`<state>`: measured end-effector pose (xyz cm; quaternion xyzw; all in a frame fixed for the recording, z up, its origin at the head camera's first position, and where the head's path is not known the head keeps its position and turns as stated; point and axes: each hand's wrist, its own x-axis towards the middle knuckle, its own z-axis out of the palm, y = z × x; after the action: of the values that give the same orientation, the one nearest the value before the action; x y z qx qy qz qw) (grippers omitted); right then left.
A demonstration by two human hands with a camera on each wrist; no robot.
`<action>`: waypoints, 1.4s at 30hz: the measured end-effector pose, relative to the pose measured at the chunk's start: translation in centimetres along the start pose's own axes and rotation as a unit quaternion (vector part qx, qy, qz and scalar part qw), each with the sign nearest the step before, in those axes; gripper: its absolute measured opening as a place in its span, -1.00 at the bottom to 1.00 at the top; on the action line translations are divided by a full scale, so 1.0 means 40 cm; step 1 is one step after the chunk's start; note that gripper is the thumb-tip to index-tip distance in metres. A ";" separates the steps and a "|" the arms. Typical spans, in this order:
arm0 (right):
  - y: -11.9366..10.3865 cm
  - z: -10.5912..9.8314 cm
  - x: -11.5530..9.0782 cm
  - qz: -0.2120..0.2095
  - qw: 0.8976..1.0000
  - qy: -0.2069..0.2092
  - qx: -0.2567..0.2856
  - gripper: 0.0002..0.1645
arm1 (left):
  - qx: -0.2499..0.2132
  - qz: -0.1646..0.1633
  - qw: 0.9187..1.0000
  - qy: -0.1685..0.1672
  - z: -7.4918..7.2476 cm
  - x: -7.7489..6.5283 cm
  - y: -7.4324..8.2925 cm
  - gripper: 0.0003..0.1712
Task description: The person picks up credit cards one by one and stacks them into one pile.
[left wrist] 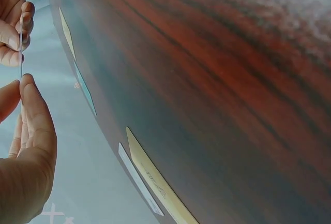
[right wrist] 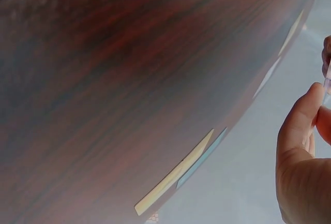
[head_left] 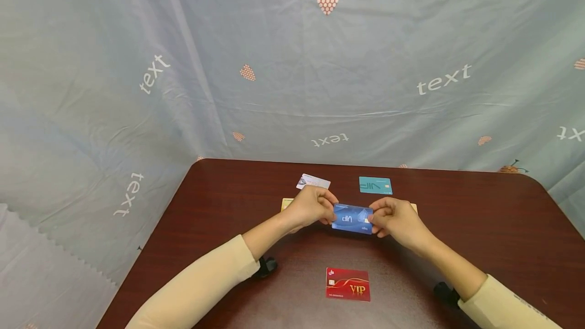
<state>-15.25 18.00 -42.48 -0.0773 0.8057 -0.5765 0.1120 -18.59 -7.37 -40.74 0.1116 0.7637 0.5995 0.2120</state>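
A blue VIP card (head_left: 351, 219) is held up over the table between both hands, its lettering upside down in the head view. My left hand (head_left: 313, 206) pinches its left edge between thumb and fingers. On the opposite edge, my right hand (head_left: 398, 221) grips it the same way. Seen from the left wrist, the card (left wrist: 21, 43) is a thin edge-on line above the left hand (left wrist: 31, 141). The right wrist view catches the right hand (right wrist: 302, 157) at its edge, with only a sliver of the card showing.
Nearest me on the dark wooden table (head_left: 228, 202) lies a red VIP card (head_left: 348, 284). A white card (head_left: 313, 182) and a teal card (head_left: 376, 185) lie toward the back. Two yellowish cards (left wrist: 160, 180) (right wrist: 176, 172) are partly covered by the hands in the head view. A patterned curtain (head_left: 274, 90) hangs behind.
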 end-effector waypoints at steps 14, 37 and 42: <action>-0.001 0.020 -0.021 -0.001 1.000 -0.009 0.010 -0.73 | -0.039 -0.014 0.999 -0.001 -0.001 -0.029 -0.016 -0.75; 0.004 0.035 -0.060 -0.003 0.998 -0.054 0.034 -0.63 | -0.050 -0.035 0.998 -0.013 0.002 -0.081 -0.041 -0.76; 0.008 0.039 -0.068 0.002 0.997 -0.062 0.042 -0.62 | -0.050 -0.037 0.998 -0.020 0.002 -0.092 -0.047 -0.76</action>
<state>-12.20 17.39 -43.02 -0.1067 0.7725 -0.6035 0.1660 -15.15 -9.36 -41.89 0.0842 0.7322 0.6262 0.2543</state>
